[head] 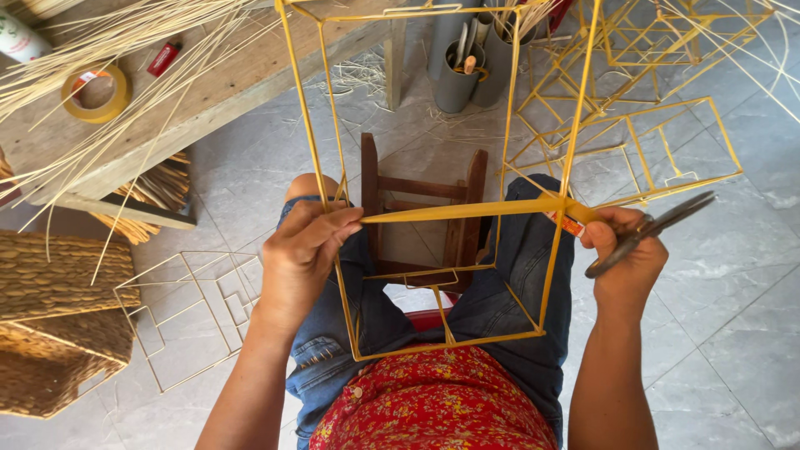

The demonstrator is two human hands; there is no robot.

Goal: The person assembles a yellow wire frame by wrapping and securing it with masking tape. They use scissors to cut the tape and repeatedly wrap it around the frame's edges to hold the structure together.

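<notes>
I see the yellow wire frame [433, 179] standing over the lap, near a small wooden stool [421, 212] on the grey tiled floor, with a wooden bench [208, 79] far left. My left hand [302, 250] pinches closed on a yellow strip [458, 211] stretched right across the frame. My right hand [623, 254] grips dark scissors [650, 232] and pins the strip's far end against a frame upright.
</notes>
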